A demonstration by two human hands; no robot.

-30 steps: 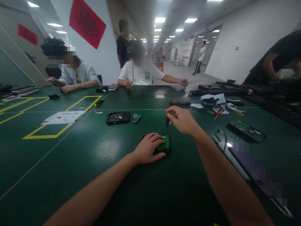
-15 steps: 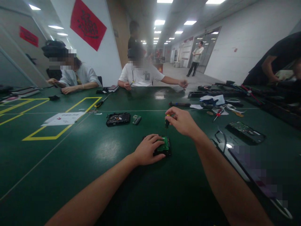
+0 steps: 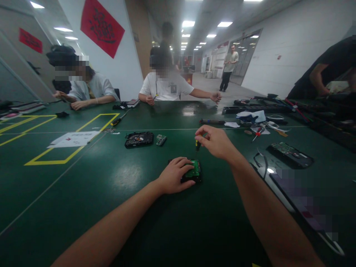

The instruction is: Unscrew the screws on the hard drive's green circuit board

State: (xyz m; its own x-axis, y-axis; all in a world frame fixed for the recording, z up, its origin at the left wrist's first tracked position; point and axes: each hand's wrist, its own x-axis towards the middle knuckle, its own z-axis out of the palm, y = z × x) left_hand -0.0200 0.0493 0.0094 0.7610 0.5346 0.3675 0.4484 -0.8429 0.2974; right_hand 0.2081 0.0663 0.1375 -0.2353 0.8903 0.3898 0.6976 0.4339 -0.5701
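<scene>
A hard drive (image 3: 197, 175) with a green circuit board facing up lies on the table in front of me. My left hand (image 3: 175, 175) holds it down, fingers across the board and thumb along the near edge, so much of its left side is hidden. In my right hand (image 3: 213, 141) a small black and yellow screwdriver (image 3: 197, 145) is pinched at the top, upright. Its thin shaft points down at the far right part of the board; whether the tip sits in a screw I cannot tell.
Beyond my left hand lie another drive (image 3: 139, 139) and a small circuit board (image 3: 161, 139). At right are a third drive (image 3: 290, 154), a red screwdriver (image 3: 258, 133) and a phone-like slab (image 3: 302, 204). A black-handled tool (image 3: 213, 122) lies behind my right hand. Co-workers sit opposite.
Both hands stay nearly in place. More yellow shows on the screwdriver's handle below my right fingers. The view has shifted slightly, and the standing person in the background has turned and lowered an arm.
</scene>
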